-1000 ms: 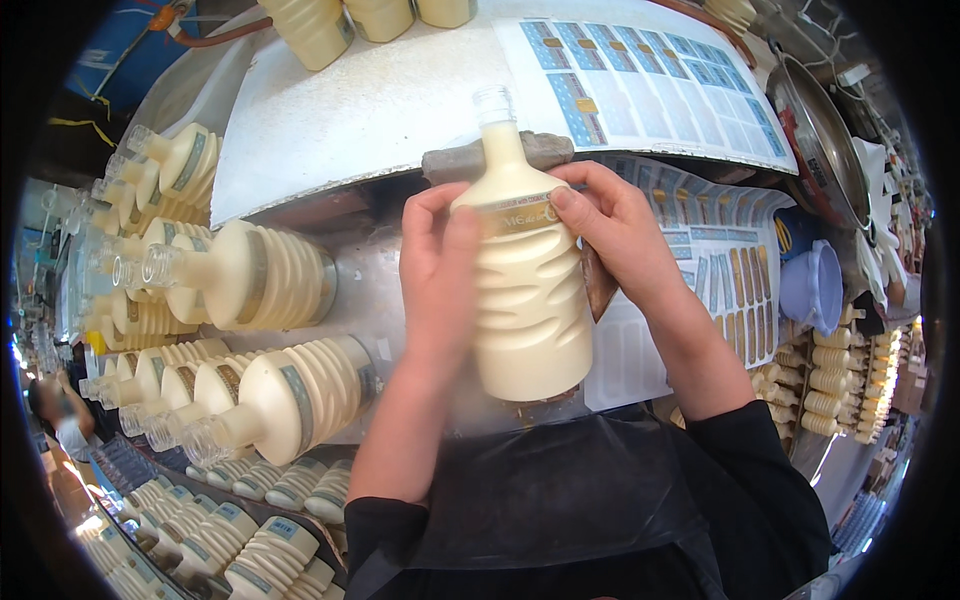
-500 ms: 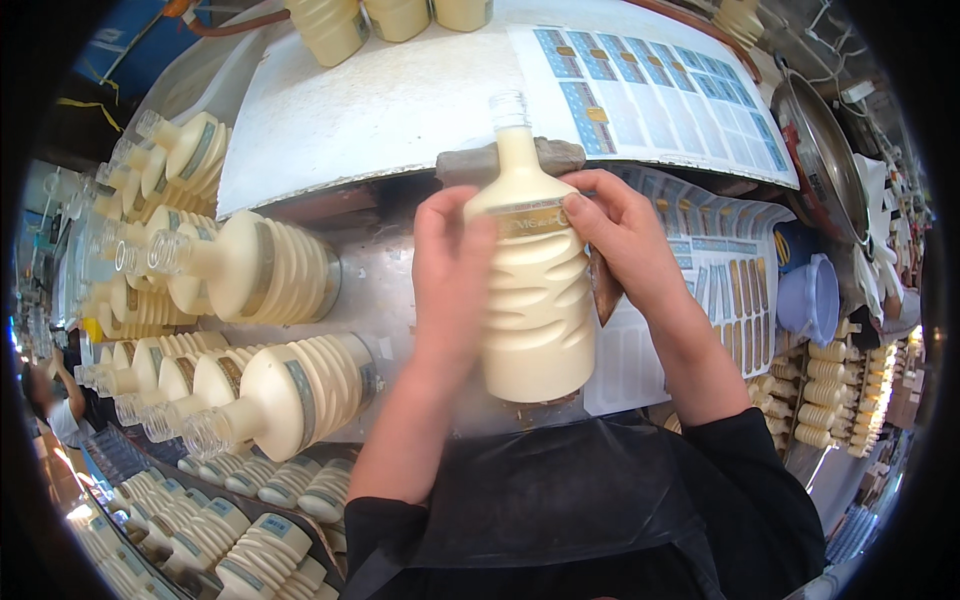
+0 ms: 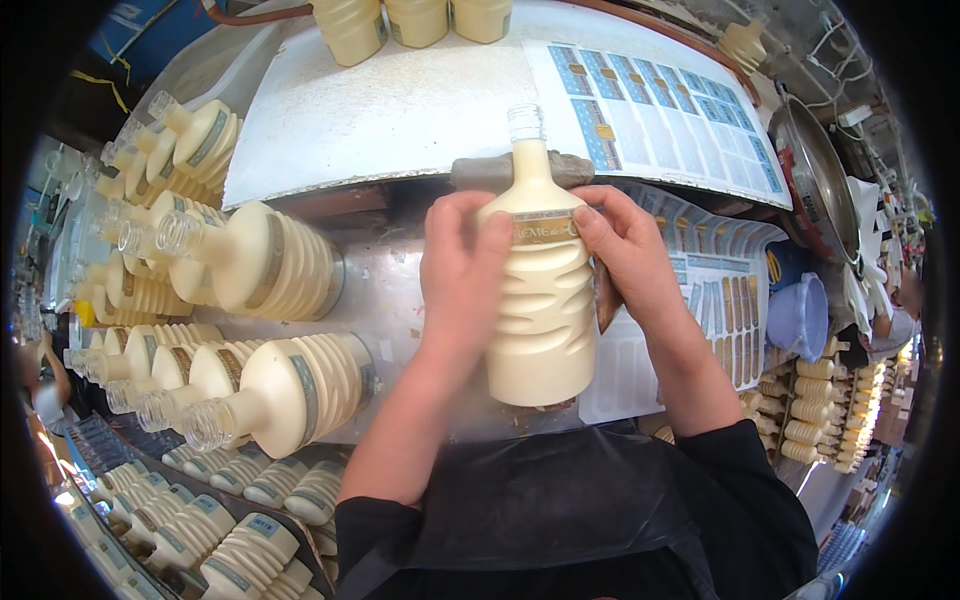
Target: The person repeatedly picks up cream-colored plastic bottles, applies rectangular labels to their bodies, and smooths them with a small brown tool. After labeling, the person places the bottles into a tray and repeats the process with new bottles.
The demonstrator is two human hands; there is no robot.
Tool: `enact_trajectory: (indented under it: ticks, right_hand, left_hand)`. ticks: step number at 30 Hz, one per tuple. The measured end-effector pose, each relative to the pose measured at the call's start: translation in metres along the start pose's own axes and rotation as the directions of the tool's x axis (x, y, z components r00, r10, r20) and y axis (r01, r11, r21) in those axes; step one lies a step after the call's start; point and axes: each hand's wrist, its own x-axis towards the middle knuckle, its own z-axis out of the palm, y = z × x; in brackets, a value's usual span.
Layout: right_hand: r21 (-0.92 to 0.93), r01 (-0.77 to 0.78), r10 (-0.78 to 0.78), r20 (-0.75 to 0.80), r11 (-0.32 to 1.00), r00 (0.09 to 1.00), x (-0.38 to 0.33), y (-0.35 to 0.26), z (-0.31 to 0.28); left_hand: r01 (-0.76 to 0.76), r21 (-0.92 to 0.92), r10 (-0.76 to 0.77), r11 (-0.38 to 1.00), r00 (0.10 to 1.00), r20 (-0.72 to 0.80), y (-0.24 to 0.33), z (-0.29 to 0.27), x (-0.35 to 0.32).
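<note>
Between my two hands lies a cream-coloured bottle [image 3: 541, 345] with spiral ridges and a clear threaded neck pointing away from me. A gold band label [image 3: 540, 231] runs across its shoulder. My left hand [image 3: 460, 268] is closed around the bottle's left side, its thumb on the band's left part. On the other side my right hand [image 3: 630, 248] grips the shoulder, thumb pressing the band's right end. The bottle's neck rests over a grey padded support [image 3: 482, 172]. Fingers behind the bottle are partly hidden.
Sheets of blue and gold labels [image 3: 655, 85] lie on the white board [image 3: 390, 110] and at the right. Labelled bottles [image 3: 285, 265] lie stacked on the left; others [image 3: 418, 22] stand at the far edge. A purple bucket [image 3: 798, 318] and metal pan [image 3: 818, 180] are at right.
The whole view has shifted slightly. My left thumb has moved up along the band, uncovering more of the bottle's ridged side. Both hands still hold the bottle.
</note>
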Motion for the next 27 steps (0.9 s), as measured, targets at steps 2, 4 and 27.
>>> enact_trajectory:
  ticks: [2, 4, 27]
  right_hand:
    - [0.021, -0.003, 0.003, 0.005, 1.0, 1.0, 0.0, 0.004, 0.0]
    - [0.038, -0.013, 0.012, 0.007, 0.999, 1.0, -0.002, 0.0, -0.002]
    - [-0.654, 0.756, -0.72, 0.514, 0.021, 0.465, -0.045, -0.046, 0.034]
  left_hand:
    - [-0.003, -0.035, 0.003, 0.999, 1.0, -0.001, -0.001, 0.0, 0.0]
    - [0.006, -0.074, -0.006, 0.997, 1.0, -0.002, -0.001, 0.001, -0.001]
    - [0.29, -0.621, -0.377, 0.728, 0.926, -0.009, 0.02, 0.003, -0.012]
